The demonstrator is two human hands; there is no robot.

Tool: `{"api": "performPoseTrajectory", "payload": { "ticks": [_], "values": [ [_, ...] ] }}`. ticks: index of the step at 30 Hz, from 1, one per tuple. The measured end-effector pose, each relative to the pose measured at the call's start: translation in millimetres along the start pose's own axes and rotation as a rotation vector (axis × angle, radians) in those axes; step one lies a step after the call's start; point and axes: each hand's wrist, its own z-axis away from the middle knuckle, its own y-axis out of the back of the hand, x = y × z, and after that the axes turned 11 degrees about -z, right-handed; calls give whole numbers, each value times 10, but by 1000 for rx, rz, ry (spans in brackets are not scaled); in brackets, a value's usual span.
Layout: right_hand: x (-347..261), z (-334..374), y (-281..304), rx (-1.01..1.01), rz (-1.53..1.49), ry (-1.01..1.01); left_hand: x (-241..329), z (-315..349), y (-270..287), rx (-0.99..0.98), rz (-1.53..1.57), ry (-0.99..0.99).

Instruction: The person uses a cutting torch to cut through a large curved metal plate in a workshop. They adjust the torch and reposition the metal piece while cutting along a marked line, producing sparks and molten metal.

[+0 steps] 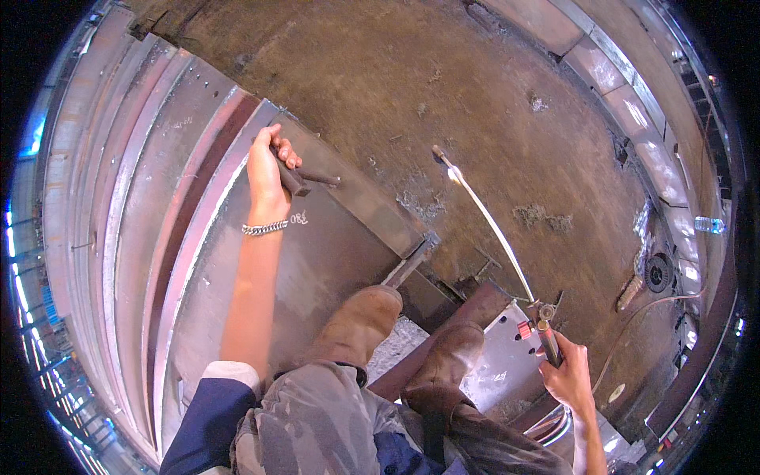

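Note:
My left hand is raised over a steel plate, its fingers wrapped around a dark, hammer-like steel tool. A thick block end and a thinner rod stick out of the fist. At the lower right, my right hand grips the handle of a gas cutting torch. The torch's long, pale tube reaches up and left over the floor, ending in a darker tip. Beside the handle's top sits a red valve knob. Hoses run below that hand.
Long steel beams lie side by side on the left. The steel plate by my boots bears chalk marks. Debris dots the brown floor. At right are more beams, a black wheel-shaped thing, a plastic bottle and a thin hose.

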Motion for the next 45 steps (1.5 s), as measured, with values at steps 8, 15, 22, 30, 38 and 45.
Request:
{"api": "performPoseTrajectory", "payload": {
  "ticks": [8, 15, 22, 30, 38, 45],
  "values": [
    [0, -2, -27, -5, -36, -36, -44, -86, 28, 27, 48, -4],
    [-40, -32, -41, -6, -65, -69, 31, -71, 50, 90, 42, 18],
    [-6, -104, -40, -10, -61, -35, 55, 58, 5, 86, 28, -14],
    [-52, -217, -39, -38, -61, -44, 25, -65, 23, 95, -71, 47],
    [-103, -294, -26, -94, 10, -84, 51, -24, -72, 95, -86, 31],
    [26, -374, -7, -132, -34, -96, 42, -25, -63, 101, -98, 31]
  ]
}}
